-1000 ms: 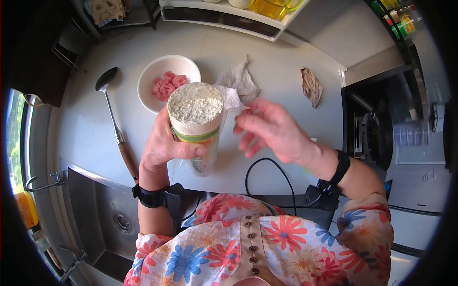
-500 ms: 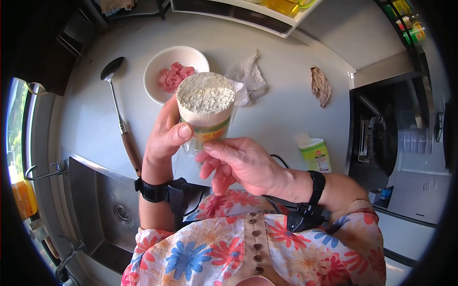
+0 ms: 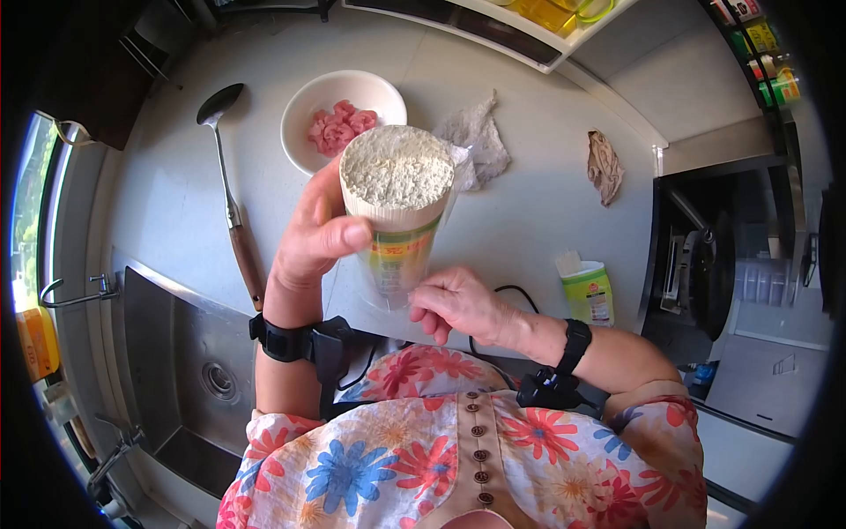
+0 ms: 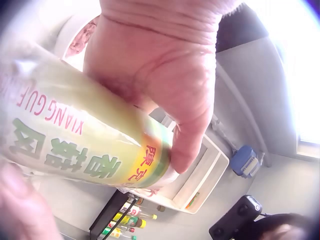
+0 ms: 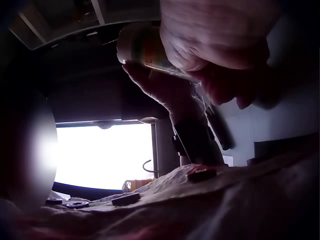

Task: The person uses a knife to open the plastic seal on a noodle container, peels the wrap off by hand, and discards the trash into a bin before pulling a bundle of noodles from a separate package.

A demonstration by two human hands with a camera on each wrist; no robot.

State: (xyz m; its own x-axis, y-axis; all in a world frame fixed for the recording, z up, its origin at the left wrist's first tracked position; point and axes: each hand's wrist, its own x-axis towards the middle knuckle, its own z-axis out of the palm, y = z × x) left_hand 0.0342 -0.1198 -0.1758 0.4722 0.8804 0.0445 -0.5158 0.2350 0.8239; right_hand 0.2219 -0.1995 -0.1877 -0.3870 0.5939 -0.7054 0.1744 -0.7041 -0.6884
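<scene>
My left hand (image 3: 317,231) grips a cylindrical package (image 3: 397,242) around its upper part, thumb across the front; a rough, off-white flat end faces up in the head view. The left wrist view shows the package's (image 4: 75,125) printed yellow-green label under my left hand (image 4: 155,70). Clear film hangs at the package's lower end, where the curled fingers of my right hand (image 3: 463,304) pinch it. In the dark right wrist view, my right hand (image 5: 215,40) is beside the package (image 5: 142,45), its fingertips partly hidden.
Behind the package, a white bowl (image 3: 297,123) holds pink pieces. A ladle (image 3: 226,176) lies left, above the sink (image 3: 189,353). A crumpled cloth (image 3: 485,132), a brown crumpled piece (image 3: 604,167) and a green packet (image 3: 589,295) lie to the right.
My right hand has moved from the package's upper right side down to its lower end. The left hand keeps its grip, its thumb higher on the package. The green packet has come into view.
</scene>
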